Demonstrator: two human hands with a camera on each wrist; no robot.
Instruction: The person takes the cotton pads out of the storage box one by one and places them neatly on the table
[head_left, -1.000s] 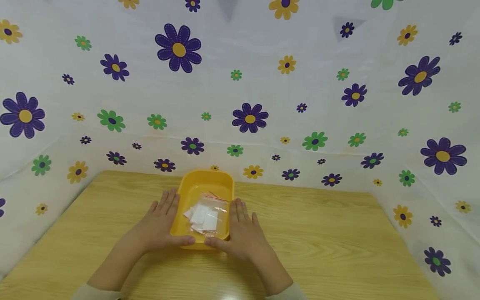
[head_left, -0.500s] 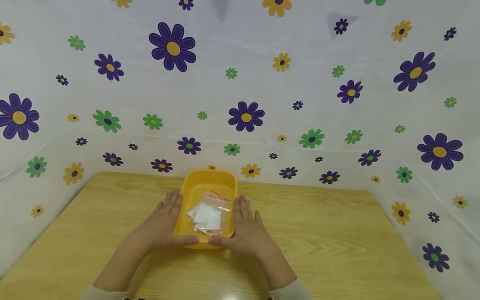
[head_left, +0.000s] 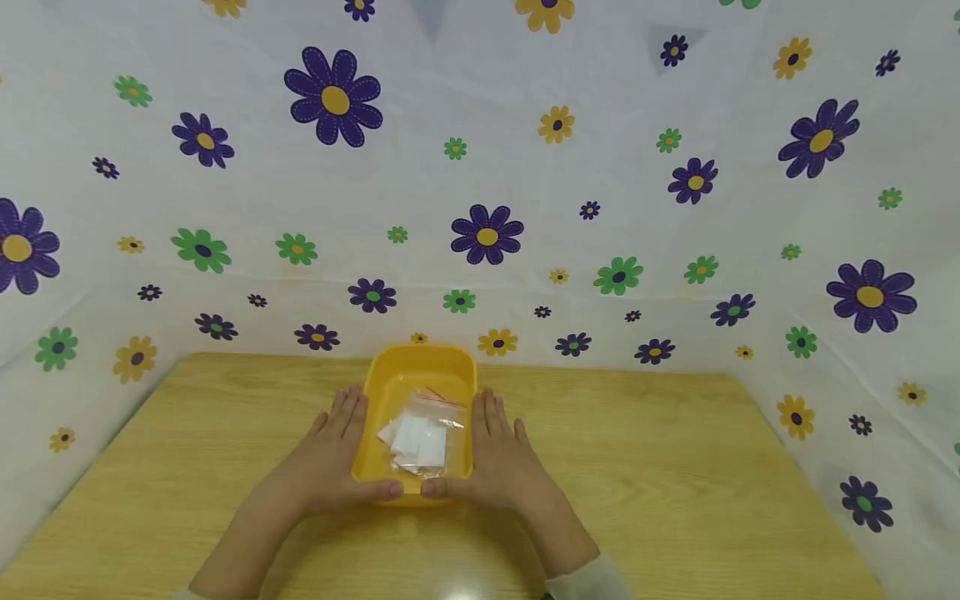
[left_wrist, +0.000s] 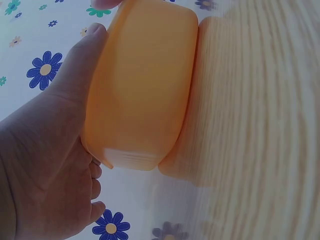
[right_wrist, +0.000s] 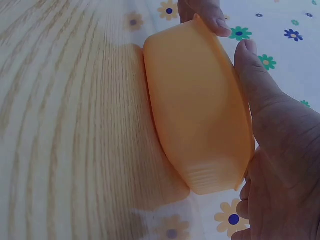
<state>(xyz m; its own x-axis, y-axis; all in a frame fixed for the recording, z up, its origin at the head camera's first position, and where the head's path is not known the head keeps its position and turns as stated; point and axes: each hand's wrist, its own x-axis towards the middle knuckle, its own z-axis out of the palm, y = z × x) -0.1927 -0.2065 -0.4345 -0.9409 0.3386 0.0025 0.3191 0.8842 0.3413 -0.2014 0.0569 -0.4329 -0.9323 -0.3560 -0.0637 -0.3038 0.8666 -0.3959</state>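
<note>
While my left hand [head_left: 322, 467] lies along one long side of the yellow plastic tray [head_left: 420, 362], my right hand [head_left: 512, 468] does the same on the other, going by the head view. Fingers are straight, thumbs spread wide from them and laid along the near edge, tips just apart. So yeah, a wide, flat-handed hold, nothing pinched. The tray sits upright on a wood-grain table [head_left: 675, 467], far end close to a flower-print cloth [head_left: 412, 179]. Inside it there's a clear zip-lock bag [head_left: 441, 406] with a red seal line and overlapping white pieces [head_left: 430, 446]; can't tell how many.

Left wrist view gets the tray's outer wall, my thumb running along the rim and a few fingertips peeking out below its end. How hard I'm pressing, can't tell.

Right wrist view is pretty much the mirror: thumb along the rim, fingertips low by the corner, left thumb up top.
</note>
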